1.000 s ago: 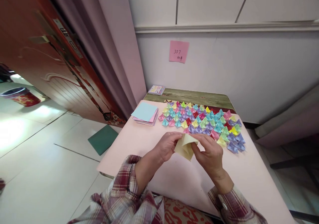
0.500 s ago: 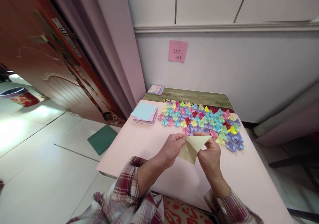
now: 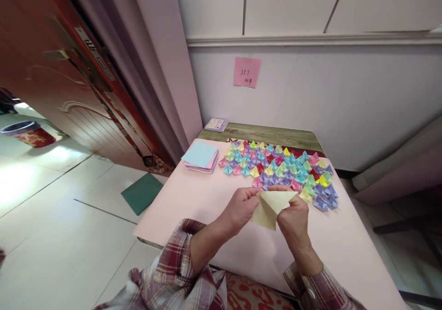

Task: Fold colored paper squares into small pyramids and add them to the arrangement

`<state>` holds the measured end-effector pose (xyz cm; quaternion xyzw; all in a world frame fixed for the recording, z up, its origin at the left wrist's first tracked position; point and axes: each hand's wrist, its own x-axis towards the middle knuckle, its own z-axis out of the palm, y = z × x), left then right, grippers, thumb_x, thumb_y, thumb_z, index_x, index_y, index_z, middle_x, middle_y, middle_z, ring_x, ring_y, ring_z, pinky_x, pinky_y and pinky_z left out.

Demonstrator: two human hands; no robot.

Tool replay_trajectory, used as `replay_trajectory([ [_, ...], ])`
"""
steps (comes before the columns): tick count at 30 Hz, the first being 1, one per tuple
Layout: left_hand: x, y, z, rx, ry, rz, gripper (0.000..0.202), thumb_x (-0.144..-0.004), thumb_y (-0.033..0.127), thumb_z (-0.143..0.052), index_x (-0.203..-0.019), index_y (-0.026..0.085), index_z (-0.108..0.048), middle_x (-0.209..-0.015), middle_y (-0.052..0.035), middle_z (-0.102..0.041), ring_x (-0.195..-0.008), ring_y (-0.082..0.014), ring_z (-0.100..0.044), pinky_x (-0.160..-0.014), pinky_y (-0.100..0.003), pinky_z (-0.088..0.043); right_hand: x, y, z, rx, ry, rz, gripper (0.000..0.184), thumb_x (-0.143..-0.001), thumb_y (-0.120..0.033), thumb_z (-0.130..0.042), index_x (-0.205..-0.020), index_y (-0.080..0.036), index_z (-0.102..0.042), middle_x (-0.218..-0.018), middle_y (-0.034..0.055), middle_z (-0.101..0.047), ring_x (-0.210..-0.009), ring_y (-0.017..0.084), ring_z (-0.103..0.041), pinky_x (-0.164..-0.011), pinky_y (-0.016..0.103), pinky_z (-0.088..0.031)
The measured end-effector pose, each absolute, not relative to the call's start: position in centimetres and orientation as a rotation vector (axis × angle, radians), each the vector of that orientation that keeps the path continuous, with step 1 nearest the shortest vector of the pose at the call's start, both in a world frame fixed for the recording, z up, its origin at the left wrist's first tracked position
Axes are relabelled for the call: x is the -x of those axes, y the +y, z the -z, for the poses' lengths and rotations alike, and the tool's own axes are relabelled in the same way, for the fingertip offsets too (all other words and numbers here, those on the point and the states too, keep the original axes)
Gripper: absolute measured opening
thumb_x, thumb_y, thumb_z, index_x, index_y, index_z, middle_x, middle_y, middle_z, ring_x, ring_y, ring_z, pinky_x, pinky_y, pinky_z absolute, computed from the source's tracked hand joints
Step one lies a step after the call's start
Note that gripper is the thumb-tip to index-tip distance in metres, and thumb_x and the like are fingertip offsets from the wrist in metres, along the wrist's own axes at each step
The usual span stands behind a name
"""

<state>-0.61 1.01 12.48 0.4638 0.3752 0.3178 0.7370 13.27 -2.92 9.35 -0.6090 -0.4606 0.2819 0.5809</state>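
Observation:
A pale yellow sheet of origami paper (image 3: 267,213), partly folded, is held in the air above the pink-covered table. My left hand (image 3: 241,210) pinches its left edge between thumb and fingers. On the opposite side my right hand (image 3: 293,215) grips the right corner, its fingers behind the sheet and partly hidden. One flap of the paper lies folded over toward me, forming a triangle. Just beyond my hands stand many small folded paper pieces (image 3: 272,163) in blue, purple, pink, green, yellow and red, set in close rows.
A stack of square paper (image 3: 200,155), light blue on top, lies at the table's left. Behind it is a small printed pack (image 3: 217,124). The pink table cover (image 3: 172,209) reaches the front edge. A green sheet (image 3: 142,193) lies on the floor, and a pink note (image 3: 247,72) hangs on the wall.
Both hands and the yellow paper have shifted slightly to the right and down in view. My grip on the paper stays much the same.

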Motion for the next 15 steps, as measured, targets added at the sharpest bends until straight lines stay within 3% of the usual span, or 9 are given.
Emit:
replay_trajectory([
  [5,0.5,1.0,-12.8,-0.985,0.858,-0.711,0.019,-0.072,0.027,-0.059,-0.076,0.012,-0.071,-0.062,-0.0008,-0.06,-0.058,-0.0113,-0.051,-0.056,-0.021,-0.036,-12.9,-2.9,-9.3,1.406,-1.146,-0.492,0.012,-0.07,-0.022,-0.07,-0.081,-0.022,-0.071,-0.078,0.0017,-0.07,-0.071,0.02,-0.064,-0.067,0.032,-0.05],
  [8,0.5,1.0,-13.1,-0.93,0.865,-0.717,0.02,-0.069,0.028,-0.063,-0.078,0.012,-0.071,-0.062,-0.0008,-0.061,-0.057,-0.0108,-0.051,-0.056,-0.021,-0.037,-13.2,-2.8,-9.3,1.341,-1.292,-0.264,0.006,-0.074,-0.021,-0.068,-0.078,-0.024,-0.071,-0.074,-0.0012,-0.07,-0.07,0.019,-0.064,-0.082,0.039,-0.049],
  [11,0.5,1.0,-13.3,-0.882,0.881,-0.753,0.018,-0.067,0.027,-0.065,-0.073,0.011,-0.07,-0.06,-0.001,-0.061,-0.055,-0.0101,-0.05,-0.055,-0.021,-0.037,-13.7,-2.9,-9.4,1.265,-1.478,0.012,0.009,-0.077,-0.02,-0.068,-0.082,-0.026,-0.072,-0.077,-0.0019,-0.071,-0.072,0.018,-0.066,-0.098,0.048,-0.041],
  [15,0.8,0.8,-13.4,-0.903,0.9,-0.799,0.019,-0.068,0.029,-0.065,-0.07,0.011,-0.07,-0.06,-0.0019,-0.062,-0.056,-0.0112,-0.052,-0.055,-0.021,-0.036,-14.1,-3.2,-9.6,1.227,-1.611,0.256,0.013,-0.079,-0.018,-0.066,-0.088,-0.026,-0.071,-0.078,-0.0014,-0.071,-0.072,0.017,-0.067,-0.102,0.05,-0.038],
])
